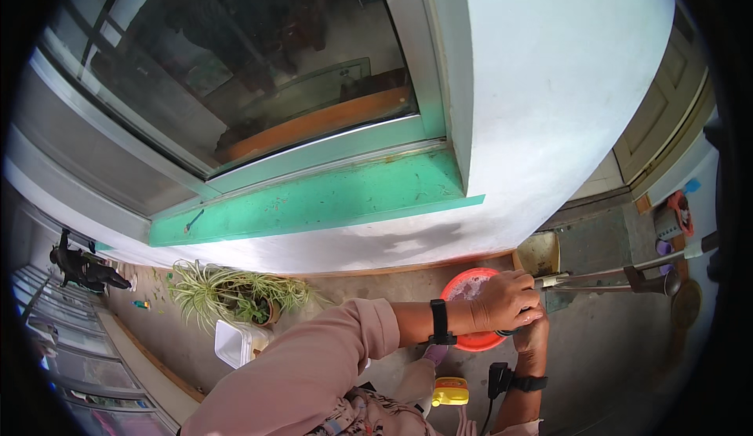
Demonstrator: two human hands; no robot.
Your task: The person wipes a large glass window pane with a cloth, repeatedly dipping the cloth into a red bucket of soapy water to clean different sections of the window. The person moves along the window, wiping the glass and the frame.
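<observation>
Over a red plastic basin (482, 342) of sudsy water, my left hand (510, 303) and my right hand (532, 331) are pressed together. The left lies uppermost, its fingers curled over the right. A small part of a dark green item (507, 332), perhaps a cloth, pokes out beneath them; the rest is hidden in the grip. The left hand covers part of the basin's right side. Just past my knuckles, the near end of a metal pole (594, 275) appears close to the left hand; whether they touch is unclear.
A yellow jug (450, 391) stands by my foot. To the left are potted spider plants (235, 289) and a white square bucket (235, 342). A green windowsill (329, 195) juts from the white wall (547, 83). Beyond the basin sits a pale tub (538, 253); another person (88, 268) is far left.
</observation>
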